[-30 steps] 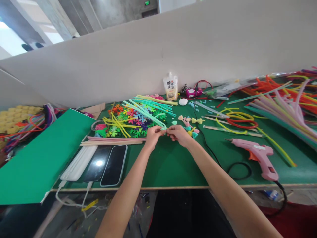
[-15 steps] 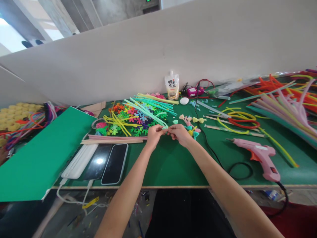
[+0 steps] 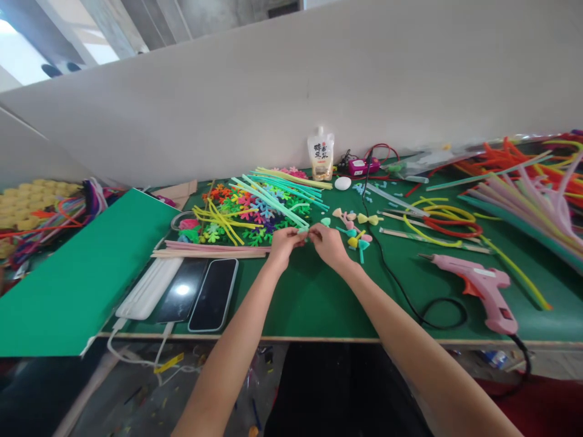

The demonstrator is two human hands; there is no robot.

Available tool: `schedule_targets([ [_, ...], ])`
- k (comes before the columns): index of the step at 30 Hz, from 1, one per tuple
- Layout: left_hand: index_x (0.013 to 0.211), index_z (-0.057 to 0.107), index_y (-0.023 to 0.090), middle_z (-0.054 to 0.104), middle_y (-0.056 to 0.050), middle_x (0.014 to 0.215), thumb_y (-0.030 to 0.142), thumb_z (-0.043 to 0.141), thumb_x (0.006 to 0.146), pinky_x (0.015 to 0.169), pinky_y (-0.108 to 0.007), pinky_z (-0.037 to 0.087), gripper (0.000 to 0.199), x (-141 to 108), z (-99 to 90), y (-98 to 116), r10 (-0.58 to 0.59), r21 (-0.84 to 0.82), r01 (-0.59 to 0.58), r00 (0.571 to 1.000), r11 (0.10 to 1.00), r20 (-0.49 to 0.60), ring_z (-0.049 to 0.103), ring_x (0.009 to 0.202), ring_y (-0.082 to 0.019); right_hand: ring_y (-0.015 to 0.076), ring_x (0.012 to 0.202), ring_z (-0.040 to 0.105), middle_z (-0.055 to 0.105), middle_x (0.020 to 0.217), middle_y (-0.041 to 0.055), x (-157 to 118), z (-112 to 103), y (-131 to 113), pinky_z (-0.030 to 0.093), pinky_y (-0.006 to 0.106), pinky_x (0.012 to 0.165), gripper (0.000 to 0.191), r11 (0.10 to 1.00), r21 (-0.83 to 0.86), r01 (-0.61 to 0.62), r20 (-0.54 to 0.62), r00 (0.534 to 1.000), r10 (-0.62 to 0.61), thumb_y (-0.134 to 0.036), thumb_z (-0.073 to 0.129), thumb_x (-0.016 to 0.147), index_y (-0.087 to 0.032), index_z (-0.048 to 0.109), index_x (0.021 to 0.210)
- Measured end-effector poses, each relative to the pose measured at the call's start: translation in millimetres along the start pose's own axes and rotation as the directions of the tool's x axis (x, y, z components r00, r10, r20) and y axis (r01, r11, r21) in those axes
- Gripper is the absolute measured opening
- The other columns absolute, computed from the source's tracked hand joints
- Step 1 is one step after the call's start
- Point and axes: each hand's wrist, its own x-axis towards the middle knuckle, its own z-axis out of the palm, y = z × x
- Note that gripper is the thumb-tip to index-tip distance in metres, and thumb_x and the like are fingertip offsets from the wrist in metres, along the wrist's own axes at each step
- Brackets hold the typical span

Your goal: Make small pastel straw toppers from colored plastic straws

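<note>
Over the green tabletop (image 3: 314, 309), my left hand (image 3: 284, 244) pinches a small mint-green fuzzy piece (image 3: 303, 230). Close beside it on the right, my right hand (image 3: 326, 244) has its fingers pressed together at the piece's edge; what they hold is too small to make out. Mint-green fuzzy stems (image 3: 271, 200) lie just behind my left hand, on a pile of colourful snowflake shapes (image 3: 262, 215). Right of my right hand are several small fuzzy pieces in pink, yellow and teal, among them a yellow bow-shaped one (image 3: 370, 219).
A pink glue gun (image 3: 478, 282) lies at the right, its black cable looping toward the pouch (image 3: 321, 156). Two phones, one (image 3: 213, 295) nearer my left forearm, and a white power bank (image 3: 150, 289) lie left. Bundled stems (image 3: 523, 203) fill the far right; a green board (image 3: 86, 273) covers the left.
The view has shifted slightly. Both hands stay close together, and the fingers have turned a little around the mint-green piece.
</note>
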Motion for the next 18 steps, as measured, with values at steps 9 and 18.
schedule_targets([
  [9, 0.063, 0.060, 0.011, 0.057, 0.003, 0.053, 0.027, 0.077, 0.047, 0.057, -0.022, 0.043, 0.028, 0.5, -1.5, 1.5, -0.004, -0.034, 0.004, 1.000, 0.999, 0.020, 0.052, 0.050, -0.006, 0.0099, 0.046, 0.050, 0.054, 0.057, -0.0014, 4.7, -8.3, 2.2, 0.044, 0.023, 0.047, 0.009, 0.988, 0.146, -0.051, 0.115, 0.993, 0.035, -0.025, 0.050, 0.073, -0.016, 0.052, 0.072],
  [18, 0.063, 0.056, 0.012, 0.057, 0.002, 0.055, 0.032, 0.078, 0.048, 0.060, -0.027, 0.045, 0.033, 1.7, -1.8, -1.6, 0.001, 0.011, -0.001, 0.998, 1.000, 0.066, 0.055, 0.052, -0.010, 0.0103, 0.053, 0.042, 0.049, 0.054, -0.0031, 1.9, -4.7, -0.9, 0.036, 0.024, 0.057, 0.008, 0.998, 0.029, 0.048, 0.004, 0.999, -0.048, -0.012, 0.052, 0.064, -0.018, 0.050, 0.060],
])
